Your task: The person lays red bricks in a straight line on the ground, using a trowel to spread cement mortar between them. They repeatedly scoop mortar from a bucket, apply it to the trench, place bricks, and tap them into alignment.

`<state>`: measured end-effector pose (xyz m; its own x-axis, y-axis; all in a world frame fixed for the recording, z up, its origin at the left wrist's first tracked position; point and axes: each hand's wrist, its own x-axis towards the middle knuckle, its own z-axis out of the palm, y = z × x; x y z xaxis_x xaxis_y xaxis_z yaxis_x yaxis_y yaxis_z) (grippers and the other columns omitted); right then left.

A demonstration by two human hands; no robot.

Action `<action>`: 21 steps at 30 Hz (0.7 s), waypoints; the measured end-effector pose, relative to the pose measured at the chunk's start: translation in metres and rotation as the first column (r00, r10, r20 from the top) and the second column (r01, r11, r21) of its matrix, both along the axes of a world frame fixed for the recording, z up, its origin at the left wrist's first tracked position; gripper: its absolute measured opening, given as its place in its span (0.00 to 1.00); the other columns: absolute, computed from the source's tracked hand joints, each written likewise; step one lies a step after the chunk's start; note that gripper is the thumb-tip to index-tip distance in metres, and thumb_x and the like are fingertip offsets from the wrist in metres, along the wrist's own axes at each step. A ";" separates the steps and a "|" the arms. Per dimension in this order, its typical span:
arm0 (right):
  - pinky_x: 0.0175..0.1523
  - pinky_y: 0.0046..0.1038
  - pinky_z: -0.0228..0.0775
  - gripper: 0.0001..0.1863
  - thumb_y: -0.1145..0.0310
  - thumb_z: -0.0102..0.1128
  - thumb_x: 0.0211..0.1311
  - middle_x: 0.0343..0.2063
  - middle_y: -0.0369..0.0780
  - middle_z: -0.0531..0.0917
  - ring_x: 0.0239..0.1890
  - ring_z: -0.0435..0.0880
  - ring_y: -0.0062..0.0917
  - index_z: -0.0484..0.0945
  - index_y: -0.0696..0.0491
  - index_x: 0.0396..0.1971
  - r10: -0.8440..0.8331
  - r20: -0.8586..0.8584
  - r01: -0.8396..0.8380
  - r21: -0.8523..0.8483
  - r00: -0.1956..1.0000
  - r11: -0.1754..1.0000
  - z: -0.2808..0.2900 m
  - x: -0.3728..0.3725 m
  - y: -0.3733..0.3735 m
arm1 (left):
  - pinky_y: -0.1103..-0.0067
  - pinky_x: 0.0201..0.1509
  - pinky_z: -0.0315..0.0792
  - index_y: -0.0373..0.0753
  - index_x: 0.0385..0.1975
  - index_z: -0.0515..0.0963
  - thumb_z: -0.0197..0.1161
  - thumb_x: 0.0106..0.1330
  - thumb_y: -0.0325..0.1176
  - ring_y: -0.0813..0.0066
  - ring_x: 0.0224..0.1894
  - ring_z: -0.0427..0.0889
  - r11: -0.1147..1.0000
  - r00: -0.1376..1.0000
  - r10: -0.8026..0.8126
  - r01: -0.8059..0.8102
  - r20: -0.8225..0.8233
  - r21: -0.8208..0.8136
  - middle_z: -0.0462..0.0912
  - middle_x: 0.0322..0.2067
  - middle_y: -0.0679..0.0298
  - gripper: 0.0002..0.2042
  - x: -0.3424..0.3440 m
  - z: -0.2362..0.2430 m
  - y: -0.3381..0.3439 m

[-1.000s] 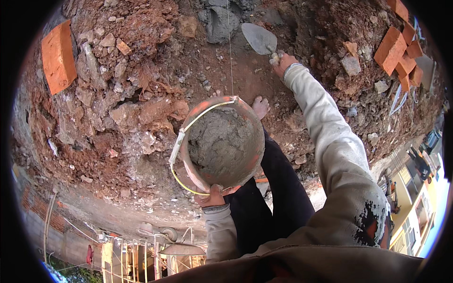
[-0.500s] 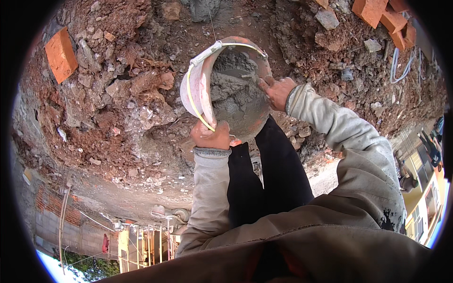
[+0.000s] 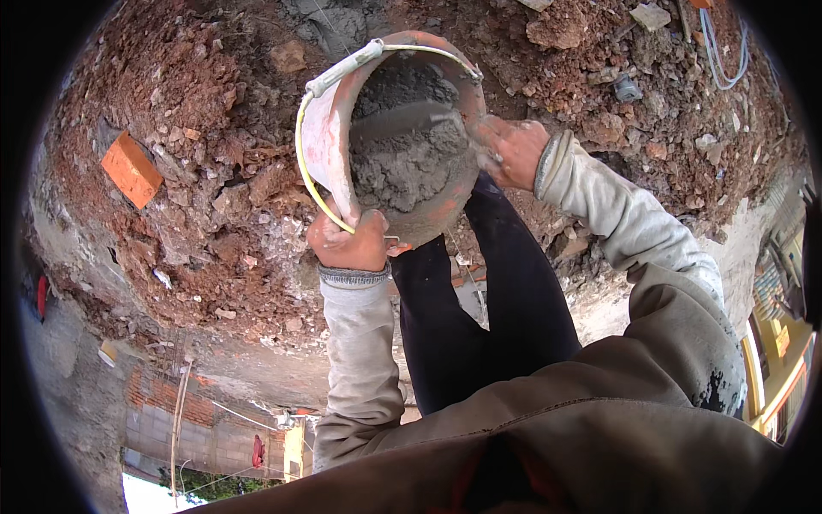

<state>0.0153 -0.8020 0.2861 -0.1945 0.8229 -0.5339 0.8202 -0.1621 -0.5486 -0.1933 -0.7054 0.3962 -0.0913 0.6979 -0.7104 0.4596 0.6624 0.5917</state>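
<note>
A worn bucket [image 3: 445, 218] with a yellow-and-white handle holds grey wet mortar [image 3: 398, 171] and is tilted in front of me. My left hand [image 3: 351, 240] is closed on the bucket's near left rim. My right hand [image 3: 509, 152] is closed on the handle of a trowel at the bucket's right side. The trowel's blade [image 3: 398, 120] is inside the bucket, blurred against the mortar. My dark-trousered legs [image 3: 522, 300] are just below the bucket.
Rubble and reddish soil [image 3: 214, 240] surround me. An orange brick [image 3: 131, 169] lies at the left, and loops of pale blue cord [image 3: 723, 73] at the upper right. A string [image 3: 330, 21] runs over grey mortar at the top. A walled area with poles [image 3: 180, 411] is at the lower left.
The trowel has come from the ground at the upper right into the bucket with my right hand. The bucket has tilted and moved up, my left hand with it.
</note>
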 end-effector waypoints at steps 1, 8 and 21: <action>0.35 0.39 0.77 0.25 0.58 0.59 0.53 0.44 0.47 0.78 0.33 0.83 0.40 0.70 0.51 0.51 -0.012 -0.022 0.010 -0.092 1.000 0.996 -0.012 -0.002 0.009 | 0.78 0.14 0.76 0.32 0.20 0.68 0.53 0.45 0.19 0.74 0.15 0.75 0.999 1.000 -0.021 0.021 -0.009 -0.033 0.72 0.17 0.61 0.03 0.005 0.003 0.001; 0.43 0.47 0.70 0.27 0.60 0.59 0.50 0.43 0.44 0.77 0.41 0.80 0.41 0.69 0.50 0.52 -0.106 -0.286 0.173 0.222 0.952 0.960 -0.052 -0.065 -0.092 | 0.77 0.14 0.76 0.28 0.28 0.68 0.53 0.46 0.18 0.69 0.16 0.78 1.000 0.990 -0.011 0.011 0.137 0.002 0.73 0.20 0.59 0.08 0.005 -0.025 -0.020; 0.46 0.49 0.73 0.31 0.62 0.57 0.50 0.37 0.53 0.80 0.38 0.81 0.50 0.61 0.53 0.56 -0.507 0.153 0.481 -0.626 0.848 0.614 0.062 -0.054 -0.191 | 0.78 0.10 0.69 0.29 0.23 0.70 0.51 0.48 0.20 0.75 0.10 0.73 0.805 0.807 -0.565 0.584 0.171 -0.099 0.70 0.14 0.63 0.03 0.015 -0.023 -0.061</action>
